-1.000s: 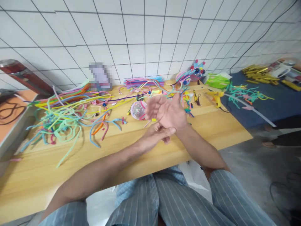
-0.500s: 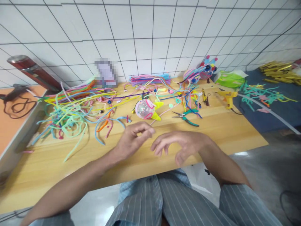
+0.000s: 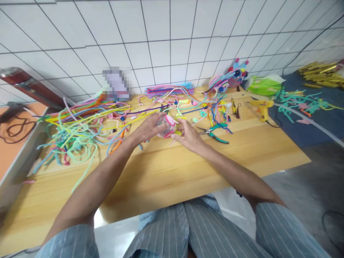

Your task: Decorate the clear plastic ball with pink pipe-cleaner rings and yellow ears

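Observation:
Both my hands are around a clear plastic ball (image 3: pixel 162 133) with pink loops and yellow pointed pieces, near the middle of the table. My left hand (image 3: pixel 149 128) grips its left side, the thumb lying across the front. From the right, my right hand (image 3: pixel 189 136) has its fingers and thumb on the pink and yellow parts. The hands hide much of the ball. Just right of my right hand lie green-handled pliers (image 3: pixel 215 135), their jaws pointing at it.
Loose pipe cleaners (image 3: pixel 77 141) cover the table's left side. A bundle of pipe cleaners (image 3: pixel 169 90) lies by the tiled wall. On the right are a yellow glue gun (image 3: pixel 261 108), a yellow cutter (image 3: pixel 233 105), a green packet (image 3: pixel 264 86) and a decorated ball figure (image 3: pixel 235 79).
Both hands have moved forward from the near part of the table, where they held nothing, to the clear ball and now hold it from either side.

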The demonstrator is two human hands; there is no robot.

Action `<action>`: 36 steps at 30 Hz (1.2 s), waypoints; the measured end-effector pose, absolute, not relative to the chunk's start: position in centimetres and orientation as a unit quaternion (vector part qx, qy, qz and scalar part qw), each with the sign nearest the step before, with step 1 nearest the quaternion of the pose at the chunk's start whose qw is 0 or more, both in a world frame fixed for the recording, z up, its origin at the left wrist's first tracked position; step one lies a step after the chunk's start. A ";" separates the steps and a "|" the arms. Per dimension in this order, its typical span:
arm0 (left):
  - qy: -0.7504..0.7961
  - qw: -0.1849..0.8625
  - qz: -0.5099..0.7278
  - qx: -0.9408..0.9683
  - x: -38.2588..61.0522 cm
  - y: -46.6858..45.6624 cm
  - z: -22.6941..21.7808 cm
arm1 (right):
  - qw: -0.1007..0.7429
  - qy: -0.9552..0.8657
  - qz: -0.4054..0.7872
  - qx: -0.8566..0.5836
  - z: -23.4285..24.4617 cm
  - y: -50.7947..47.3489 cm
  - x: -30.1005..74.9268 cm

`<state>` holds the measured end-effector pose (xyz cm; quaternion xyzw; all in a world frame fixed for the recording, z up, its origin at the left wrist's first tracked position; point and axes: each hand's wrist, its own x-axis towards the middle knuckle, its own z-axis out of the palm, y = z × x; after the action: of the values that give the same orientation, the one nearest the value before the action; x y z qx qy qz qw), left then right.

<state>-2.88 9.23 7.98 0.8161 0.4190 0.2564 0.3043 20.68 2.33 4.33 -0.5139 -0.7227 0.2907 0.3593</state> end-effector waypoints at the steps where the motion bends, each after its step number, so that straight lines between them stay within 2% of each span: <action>1: 0.424 0.300 0.253 0.816 -3.0 8.8 7.8 | 0.363 -0.724 0.292 -0.508 4.1 2.1 20.5; 6: 0.464 0.262 0.318 0.784 -3.1 6.0 6.7 | 0.410 -0.744 0.240 -0.470 3.5 1.1 19.5; 11: 0.464 0.297 0.393 0.737 -2.1 4.2 5.5 | 0.420 -0.791 0.159 -0.415 3.5 1.0 19.9; 14: 0.450 0.308 0.395 0.739 -1.7 3.6 4.9 | 0.414 -0.807 0.146 -0.394 3.3 0.9 20.6; 19: 0.420 0.250 0.400 0.775 -1.9 3.1 3.9 | 0.401 -0.822 0.140 -0.379 3.2 0.6 21.0; 25: 0.385 0.339 0.408 0.755 -2.2 2.4 3.3 | 0.400 -0.839 0.091 -0.359 3.2 0.1 21.0; 36: 0.375 0.331 0.441 0.745 -1.9 2.3 3.1 | 0.442 -0.832 0.005 -0.335 3.6 0.1 21.1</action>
<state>-1.90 2.28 3.14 0.7454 0.3749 0.4411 0.3306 21.13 0.05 3.60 -0.3347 -0.8321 0.0052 0.4422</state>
